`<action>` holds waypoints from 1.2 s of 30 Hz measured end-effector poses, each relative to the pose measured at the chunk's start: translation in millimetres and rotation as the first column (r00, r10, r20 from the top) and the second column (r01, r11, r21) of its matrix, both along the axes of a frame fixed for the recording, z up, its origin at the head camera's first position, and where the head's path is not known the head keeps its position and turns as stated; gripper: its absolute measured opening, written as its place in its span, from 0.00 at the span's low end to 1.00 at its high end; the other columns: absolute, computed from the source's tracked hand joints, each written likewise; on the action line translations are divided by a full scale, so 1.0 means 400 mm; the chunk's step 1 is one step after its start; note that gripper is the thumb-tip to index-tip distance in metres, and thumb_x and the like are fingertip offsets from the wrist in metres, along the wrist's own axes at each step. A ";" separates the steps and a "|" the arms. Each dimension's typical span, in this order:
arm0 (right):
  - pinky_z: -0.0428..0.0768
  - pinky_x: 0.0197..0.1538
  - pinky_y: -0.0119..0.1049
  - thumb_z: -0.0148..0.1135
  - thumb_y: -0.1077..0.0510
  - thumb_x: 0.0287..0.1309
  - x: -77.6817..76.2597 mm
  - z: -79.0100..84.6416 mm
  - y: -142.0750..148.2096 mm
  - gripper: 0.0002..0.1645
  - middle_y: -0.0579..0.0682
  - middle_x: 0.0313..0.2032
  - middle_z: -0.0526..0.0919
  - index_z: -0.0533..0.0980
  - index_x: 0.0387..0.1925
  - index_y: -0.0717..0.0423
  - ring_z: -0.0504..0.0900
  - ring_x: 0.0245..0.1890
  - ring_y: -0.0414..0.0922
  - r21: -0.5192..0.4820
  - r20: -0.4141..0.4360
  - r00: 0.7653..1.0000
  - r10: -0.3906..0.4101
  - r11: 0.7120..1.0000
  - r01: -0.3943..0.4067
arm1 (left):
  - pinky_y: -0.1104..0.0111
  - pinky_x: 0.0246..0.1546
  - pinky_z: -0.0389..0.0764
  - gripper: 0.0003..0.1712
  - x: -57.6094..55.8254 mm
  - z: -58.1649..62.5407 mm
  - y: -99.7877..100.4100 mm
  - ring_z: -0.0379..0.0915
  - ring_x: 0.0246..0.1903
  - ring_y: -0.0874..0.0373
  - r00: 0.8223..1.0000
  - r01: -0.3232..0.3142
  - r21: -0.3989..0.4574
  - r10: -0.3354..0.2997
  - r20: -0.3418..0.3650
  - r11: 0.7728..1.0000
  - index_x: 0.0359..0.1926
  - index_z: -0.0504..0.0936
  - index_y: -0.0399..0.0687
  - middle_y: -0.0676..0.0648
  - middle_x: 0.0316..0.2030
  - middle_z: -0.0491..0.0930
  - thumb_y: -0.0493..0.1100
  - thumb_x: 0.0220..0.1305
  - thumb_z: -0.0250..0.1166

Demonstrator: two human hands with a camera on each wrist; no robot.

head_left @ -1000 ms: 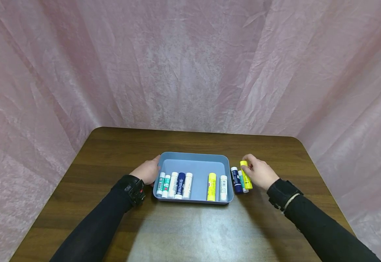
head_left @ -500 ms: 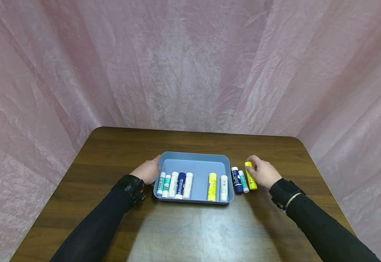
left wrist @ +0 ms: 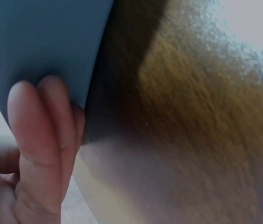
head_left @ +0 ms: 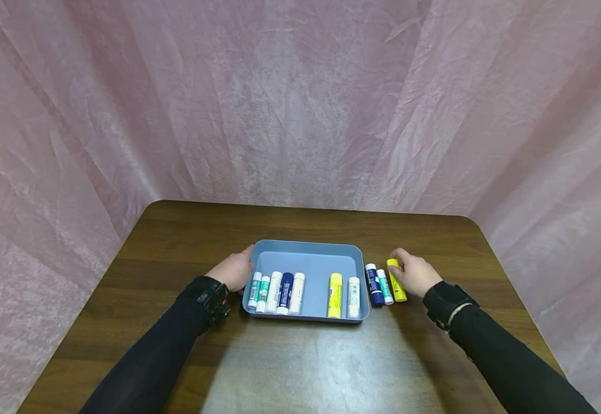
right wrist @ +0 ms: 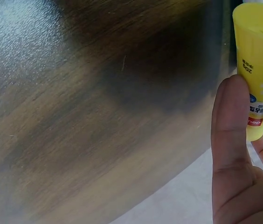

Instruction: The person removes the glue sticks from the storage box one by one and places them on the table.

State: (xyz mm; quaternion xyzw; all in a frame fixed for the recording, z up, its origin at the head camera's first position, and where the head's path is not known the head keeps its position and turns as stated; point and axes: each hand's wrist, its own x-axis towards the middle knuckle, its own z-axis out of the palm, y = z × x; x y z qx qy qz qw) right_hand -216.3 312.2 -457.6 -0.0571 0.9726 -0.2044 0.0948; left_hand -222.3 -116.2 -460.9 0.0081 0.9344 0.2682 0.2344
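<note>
On the table lies a blue-grey tray (head_left: 313,259) with several glue sticks inside, in white, green, navy and yellow. My left hand (head_left: 232,270) is at the tray's left end; in the left wrist view, extended fingers (left wrist: 33,126) touch its outer wall. To the right of the tray, my right hand (head_left: 415,272) pinches a yellow glue stick (right wrist: 262,70) between thumb and fingers, its lower end near the tabletop. Just left of that glue stick lie a navy glue stick (head_left: 374,286) and a smaller green-and-white glue stick (head_left: 385,287).
Inside the tray, a yellow glue stick (head_left: 334,295) and a white glue stick (head_left: 353,297) lie apart from the left group. The brown wooden table (head_left: 300,356) has rounded far corners. Behind it hangs a pink curtain (head_left: 300,115).
My right hand has moved the yellow glue stick slightly right, off the green-and-white one, and down beside it. The left hand and tray have stayed put.
</note>
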 end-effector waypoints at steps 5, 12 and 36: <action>0.79 0.41 0.47 0.58 0.54 0.73 -0.010 -0.008 -0.001 0.19 0.60 0.40 0.83 0.71 0.59 0.59 0.79 0.35 0.52 0.022 0.013 1.000 0.001 1.000 -0.002 | 0.65 0.24 0.78 0.36 0.004 0.002 -0.002 0.79 0.20 0.54 1.000 0.010 0.004 -0.010 -0.008 1.000 0.82 0.42 0.46 0.35 0.60 0.77 0.45 0.82 0.44; 0.80 0.45 0.50 0.58 0.53 0.73 -0.016 -0.016 -0.008 0.19 0.62 0.44 0.83 0.72 0.59 0.57 0.80 0.38 0.54 0.039 0.060 0.998 -0.004 0.999 0.002 | 0.65 0.25 0.78 0.36 0.003 0.001 0.000 0.79 0.20 0.54 1.000 0.005 0.014 -0.005 -0.011 1.000 0.82 0.42 0.46 0.35 0.66 0.72 0.45 0.82 0.45; 0.81 0.52 0.55 0.58 0.53 0.73 -0.020 -0.020 -0.014 0.21 0.64 0.51 0.82 0.71 0.61 0.58 0.79 0.41 0.54 0.062 0.109 0.994 -0.004 0.998 -0.002 | 0.66 0.25 0.78 0.36 0.007 0.006 0.004 0.78 0.22 0.53 1.000 0.011 0.021 -0.011 0.003 1.000 0.82 0.42 0.47 0.35 0.69 0.69 0.45 0.82 0.44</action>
